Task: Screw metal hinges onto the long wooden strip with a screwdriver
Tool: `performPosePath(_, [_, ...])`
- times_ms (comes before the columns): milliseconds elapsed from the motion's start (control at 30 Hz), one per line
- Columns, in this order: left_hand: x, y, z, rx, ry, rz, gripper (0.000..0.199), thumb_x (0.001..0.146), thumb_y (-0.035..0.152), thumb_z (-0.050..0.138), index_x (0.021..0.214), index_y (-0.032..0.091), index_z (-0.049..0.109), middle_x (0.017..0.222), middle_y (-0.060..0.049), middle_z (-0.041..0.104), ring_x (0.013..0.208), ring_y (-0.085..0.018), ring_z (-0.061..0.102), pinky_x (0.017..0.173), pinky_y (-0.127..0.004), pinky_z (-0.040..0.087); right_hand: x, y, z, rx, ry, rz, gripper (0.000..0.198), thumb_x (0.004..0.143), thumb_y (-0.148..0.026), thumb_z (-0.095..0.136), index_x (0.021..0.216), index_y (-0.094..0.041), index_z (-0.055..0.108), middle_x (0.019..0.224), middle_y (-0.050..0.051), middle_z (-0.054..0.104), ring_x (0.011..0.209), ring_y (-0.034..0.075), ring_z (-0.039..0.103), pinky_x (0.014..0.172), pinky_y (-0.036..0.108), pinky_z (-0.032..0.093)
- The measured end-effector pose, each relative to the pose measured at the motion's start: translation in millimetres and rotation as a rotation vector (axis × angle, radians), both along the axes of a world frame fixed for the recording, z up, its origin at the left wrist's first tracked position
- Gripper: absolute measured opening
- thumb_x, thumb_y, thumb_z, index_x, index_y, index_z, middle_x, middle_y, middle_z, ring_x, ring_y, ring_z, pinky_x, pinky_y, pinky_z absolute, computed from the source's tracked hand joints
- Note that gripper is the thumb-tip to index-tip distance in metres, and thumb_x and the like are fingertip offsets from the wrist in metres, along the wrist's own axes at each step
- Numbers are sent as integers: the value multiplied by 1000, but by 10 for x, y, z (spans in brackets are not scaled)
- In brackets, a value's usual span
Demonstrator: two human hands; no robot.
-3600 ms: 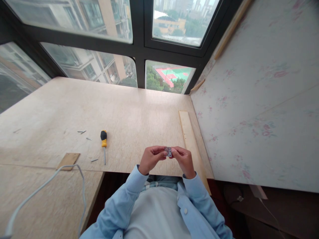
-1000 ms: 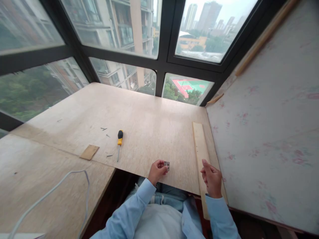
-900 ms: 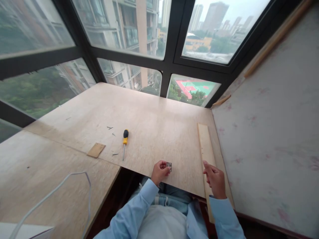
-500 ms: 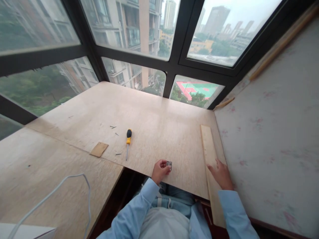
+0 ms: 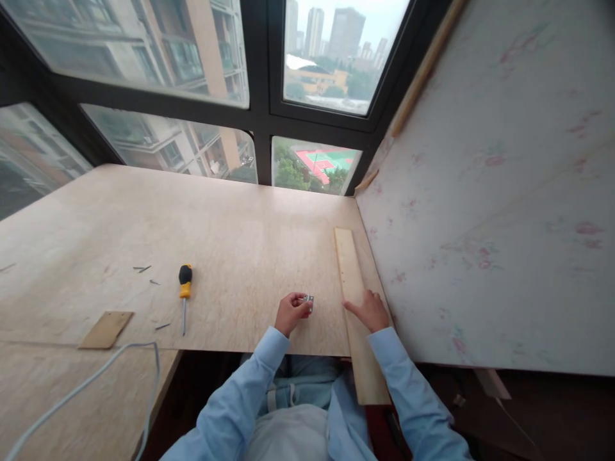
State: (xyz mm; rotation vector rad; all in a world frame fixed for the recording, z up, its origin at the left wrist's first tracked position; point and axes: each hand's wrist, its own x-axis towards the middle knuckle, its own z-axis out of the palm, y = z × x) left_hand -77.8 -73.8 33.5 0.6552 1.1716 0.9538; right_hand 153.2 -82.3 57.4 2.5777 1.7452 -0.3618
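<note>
A small silver metal hinge [image 5: 309,301] with holes is pinched between the thumb and fingers of my left hand [image 5: 290,314], just above the table. To the right, a long pale wooden board [image 5: 353,282] with a few small holes near its left edge lies along the wall side, its near end jutting past the table edge. My right hand [image 5: 371,312] spans the board, thumb at its left edge and fingers over its right side. The undersides of those fingers are hidden.
A yellow and black screwdriver [image 5: 184,291] lies on the wooden table [image 5: 250,256]. Several screws [image 5: 142,269] are scattered to its left. A thin brown plate [image 5: 106,330] rests near the seam, above a white cable [image 5: 96,378]. Windows stand behind; a papered wall [image 5: 456,243] bounds the right.
The view has turned to the right, so the table things appear further left. My right hand has closed across the board. My left hand still holds the hinge, now tilted a little.
</note>
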Motion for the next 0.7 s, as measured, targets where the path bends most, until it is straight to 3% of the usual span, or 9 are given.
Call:
performPosePath(367, [763,699,-43,-8,7,-43,27,61,17,82,78,12,61,65,-5,70,56,-15,67,53,-24,54,-94,-94,14,49,-1,10,66,73,-67,65,108,-12,55,106,19,62,101,33,64,74,36,49])
performPosePath(533, [1022,846,-105,13,31,-86,25,62,17,81,76,13,60,63,-3,69,57,-15,67,54,-24,55,-17,-141,-42,54,63,-3,58,77,-63,63,110,-17,53,106,14,62,101,30,64,72,33,49])
performPosePath(700, [1074,890,-182,7,113,-87,26,61,16,81,77,13,60,61,-3,68,52,-15,65,49,-24,52,64,-184,-107,68,154,-1,51,84,-57,57,119,-20,50,111,13,61,101,28,64,74,34,49])
